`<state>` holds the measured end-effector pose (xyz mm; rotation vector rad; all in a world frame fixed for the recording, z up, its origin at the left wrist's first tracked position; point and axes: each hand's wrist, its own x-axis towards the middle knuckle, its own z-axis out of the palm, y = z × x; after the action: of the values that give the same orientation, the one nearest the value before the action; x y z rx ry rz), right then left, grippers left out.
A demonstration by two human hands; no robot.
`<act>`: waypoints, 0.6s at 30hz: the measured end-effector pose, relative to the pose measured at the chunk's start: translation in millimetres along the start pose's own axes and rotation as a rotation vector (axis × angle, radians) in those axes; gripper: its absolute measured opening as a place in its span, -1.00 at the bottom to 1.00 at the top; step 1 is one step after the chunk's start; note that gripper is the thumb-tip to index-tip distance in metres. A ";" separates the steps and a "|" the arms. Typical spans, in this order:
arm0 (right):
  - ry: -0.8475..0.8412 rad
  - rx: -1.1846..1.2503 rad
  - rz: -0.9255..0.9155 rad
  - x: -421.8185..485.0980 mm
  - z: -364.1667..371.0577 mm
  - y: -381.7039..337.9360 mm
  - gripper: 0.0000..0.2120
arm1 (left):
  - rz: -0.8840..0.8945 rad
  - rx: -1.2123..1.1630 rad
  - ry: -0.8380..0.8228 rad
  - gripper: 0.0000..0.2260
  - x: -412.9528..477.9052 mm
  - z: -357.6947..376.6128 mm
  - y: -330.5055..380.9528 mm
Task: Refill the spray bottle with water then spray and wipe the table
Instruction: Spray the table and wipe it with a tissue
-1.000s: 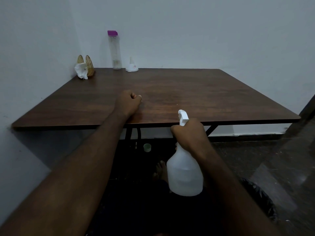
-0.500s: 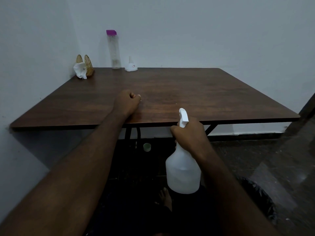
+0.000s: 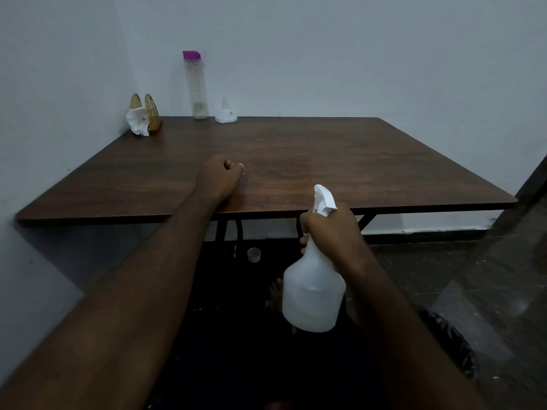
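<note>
Head view, 1 frame to go on. The spray bottle (image 3: pixel 313 294) hangs in the air in front of the table's near edge, below tabletop height, with its white trigger head at edge level and the nozzle facing the tabletop. The right hand (image 3: pixel 331 232) is wrapped round its neck just under the trigger head, fingers curled tight. I cannot make out a water line through the milky plastic, so I cannot confirm the fill.

The left hand (image 3: pixel 219 180) sits on the table (image 3: pixel 355 161) near the front edge, curled into a loose fist with nothing showing in it.

Progress, my reading: the refill looks finished or skipped. The tall clear bottle (image 3: pixel 196 90) with the purple cap and the white funnel (image 3: pixel 225 112) stand at the far edge against the wall, well away from both hands. Spraying seems about to begin. I see no droplets or wet streaks on the wood, though the light is dim. Wiping is not yet done, as the white cloth (image 3: pixel 137 119) sits in the gold holder (image 3: pixel 151 113) at the far left corner.

Writing: the funnel carries 1 small red-and-white sticker, too small to read. I see no label on the spray bottle or on the tall bottle.

Under the table there is a small green cup (image 3: pixel 254 255) on the floor and a bare foot (image 3: pixel 275 291).
</note>
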<state>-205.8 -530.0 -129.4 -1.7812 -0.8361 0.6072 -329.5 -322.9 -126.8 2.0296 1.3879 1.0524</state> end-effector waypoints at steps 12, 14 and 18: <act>0.036 -0.028 -0.042 -4.4 -1.2 0.3 -0.63 | -0.002 0.016 -0.003 -0.78 -1.4 -0.9 0.4; 0.058 -0.013 -0.038 -5.0 -1.9 0.1 -0.68 | 0.003 0.005 -0.007 -0.78 -2.3 -1.5 1.1; 0.074 -0.007 -0.036 -4.8 -1.8 0.9 -0.75 | 0.010 -0.003 -0.010 -0.77 -3.4 -1.9 1.9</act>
<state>-207.2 -535.0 -129.5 -1.7799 -0.8190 0.5127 -330.6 -326.8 -125.5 2.0387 1.3718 1.0472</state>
